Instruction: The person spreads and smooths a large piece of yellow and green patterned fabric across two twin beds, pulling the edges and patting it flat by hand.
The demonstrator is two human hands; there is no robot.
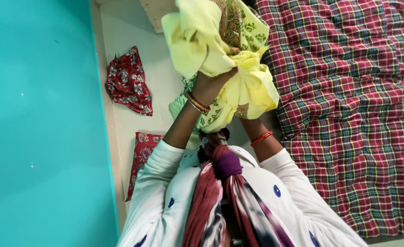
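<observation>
The left hand (211, 84) is raised in front of the person, its grip closed tight on a bunched yellow garment (220, 59) with green and orange printed patches, the thumb pressed across the top of the gathered cloth. The right hand is buried under the same bundle, so I cannot tell whether its grip is open or closed; only the forearm with a red bangle (261, 138) shows. The garment hangs in the air above a pale floor (133, 27). To the right lies a bed under a red plaid quilt (348, 114). On the floor lie a crumpled red floral cloth (129, 82) and a red patterned cushion (140, 160), beside a turquoise wall (37, 123).
</observation>
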